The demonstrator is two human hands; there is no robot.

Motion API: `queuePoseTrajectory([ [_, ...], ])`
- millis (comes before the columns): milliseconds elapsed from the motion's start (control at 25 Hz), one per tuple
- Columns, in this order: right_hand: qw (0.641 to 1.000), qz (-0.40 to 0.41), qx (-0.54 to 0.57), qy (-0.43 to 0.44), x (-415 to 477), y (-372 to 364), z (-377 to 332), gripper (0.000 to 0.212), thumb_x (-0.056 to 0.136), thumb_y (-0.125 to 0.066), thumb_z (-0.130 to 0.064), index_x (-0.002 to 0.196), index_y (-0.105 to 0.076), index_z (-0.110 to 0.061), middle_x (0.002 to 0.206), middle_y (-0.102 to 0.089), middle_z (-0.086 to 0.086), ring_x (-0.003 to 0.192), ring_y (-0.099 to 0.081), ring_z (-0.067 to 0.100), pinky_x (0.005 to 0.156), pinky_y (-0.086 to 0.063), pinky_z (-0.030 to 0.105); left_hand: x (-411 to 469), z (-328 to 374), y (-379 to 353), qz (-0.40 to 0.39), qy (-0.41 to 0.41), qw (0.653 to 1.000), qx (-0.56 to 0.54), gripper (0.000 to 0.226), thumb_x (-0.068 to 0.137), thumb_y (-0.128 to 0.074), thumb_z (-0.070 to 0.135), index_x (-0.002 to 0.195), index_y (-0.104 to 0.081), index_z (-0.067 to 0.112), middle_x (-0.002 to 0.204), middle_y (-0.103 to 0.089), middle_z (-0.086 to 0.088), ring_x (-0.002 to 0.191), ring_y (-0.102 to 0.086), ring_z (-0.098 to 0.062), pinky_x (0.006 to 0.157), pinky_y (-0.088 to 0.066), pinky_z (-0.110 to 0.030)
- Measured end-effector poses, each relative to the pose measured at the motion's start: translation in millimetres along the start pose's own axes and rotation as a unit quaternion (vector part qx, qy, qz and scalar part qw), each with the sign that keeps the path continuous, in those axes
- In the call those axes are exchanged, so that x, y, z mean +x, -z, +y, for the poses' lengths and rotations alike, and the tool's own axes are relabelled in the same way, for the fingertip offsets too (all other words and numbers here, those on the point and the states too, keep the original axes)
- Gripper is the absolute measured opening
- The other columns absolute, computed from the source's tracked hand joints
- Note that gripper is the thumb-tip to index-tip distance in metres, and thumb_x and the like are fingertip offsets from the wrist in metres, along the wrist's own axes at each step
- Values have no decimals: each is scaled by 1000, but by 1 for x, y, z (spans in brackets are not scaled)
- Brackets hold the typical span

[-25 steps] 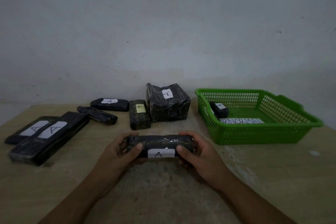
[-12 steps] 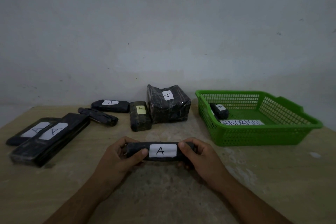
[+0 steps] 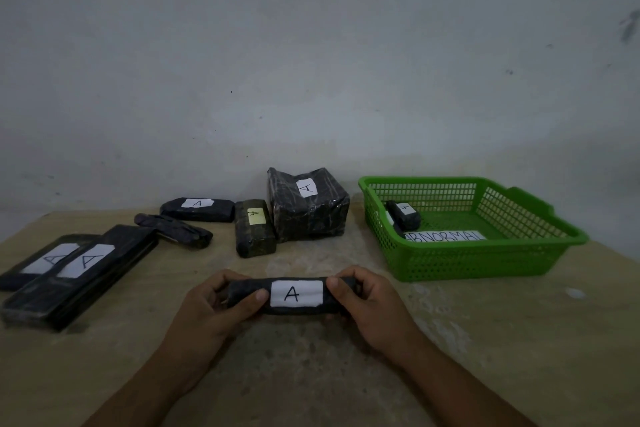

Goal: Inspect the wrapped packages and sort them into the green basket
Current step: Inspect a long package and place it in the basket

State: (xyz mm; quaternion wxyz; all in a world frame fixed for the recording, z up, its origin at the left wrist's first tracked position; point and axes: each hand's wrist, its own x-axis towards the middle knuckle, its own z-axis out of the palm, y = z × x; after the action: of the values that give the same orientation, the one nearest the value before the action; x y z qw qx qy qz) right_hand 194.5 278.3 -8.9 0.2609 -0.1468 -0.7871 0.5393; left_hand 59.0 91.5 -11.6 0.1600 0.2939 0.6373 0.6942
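Observation:
A long black wrapped package (image 3: 252, 291) with a white "A" label facing me is held just above the table's middle. My left hand (image 3: 211, 312) grips its left end and my right hand (image 3: 374, 308) grips its right end, thumbs on the front face. The green basket (image 3: 519, 260) stands to the right at the back. Inside it lie a small black package (image 3: 403, 217) and a white "ABNORMAL" sign (image 3: 446, 236).
Several black wrapped packages lie on the wooden table (image 3: 519, 340): two long flat ones (image 3: 86, 274) at the left, a thin one (image 3: 173, 230), a labelled one (image 3: 197, 210), a small block (image 3: 254, 232) and a big cube (image 3: 308, 204) near the wall.
Both hands have rolled the held package toward me, so its "A" label moved from the lower edge to fully face me. The other packages and the basket stayed put.

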Motion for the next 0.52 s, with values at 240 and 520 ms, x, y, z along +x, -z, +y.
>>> queuePoseTrajectory([
  [240, 991, -2, -115, 72, -16, 30, -32, 21, 84, -68, -46, 96, -68, -29, 82, -68, -9, 71, -61, 0, 58, -47, 17, 1, 22, -28, 40, 48, 993, -104, 37, 69, -75, 27, 103, -69, 15, 98, -75, -10, 83, -74, -23, 70, -61, -35],
  [520, 923, 45, -339, 174, -14, 114, -50, 39, 84, -69, -38, 121, -63, -33, 109, -60, -9, 96, -54, -1, 77, -36, 5, 32, 50, -93, -19, -4, 992, -123, 58, 65, -74, 25, 119, -59, 13, 114, -69, -9, 96, -72, -21, 80, -59, -39],
])
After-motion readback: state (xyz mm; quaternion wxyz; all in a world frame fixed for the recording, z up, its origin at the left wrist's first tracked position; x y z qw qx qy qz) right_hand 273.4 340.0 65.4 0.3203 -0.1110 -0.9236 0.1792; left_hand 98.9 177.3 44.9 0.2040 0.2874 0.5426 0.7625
